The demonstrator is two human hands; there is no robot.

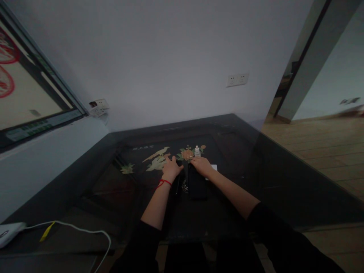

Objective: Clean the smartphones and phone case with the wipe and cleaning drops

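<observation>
Both my hands rest on a dark glass-topped table (256,167) with a bird and flower inlay. My left hand (171,168), a red string at its wrist, lies with fingers curled over a small dark object (179,163) between the hands. My right hand (202,165) lies palm down, its fingers reaching toward that same dark object, which I cannot name. A flat black phone-like slab (196,185) lies under and below my right wrist. A small white bottle (197,151) stands upright just beyond my right hand. A white card (214,167) shows beside the right hand.
A white wall with sockets (237,79) stands behind the table. A framed panel (31,94) leans at the left. A white device (8,232) with a white cable (85,231) lies at the near left. Wooden floor (321,144) and a doorway are to the right.
</observation>
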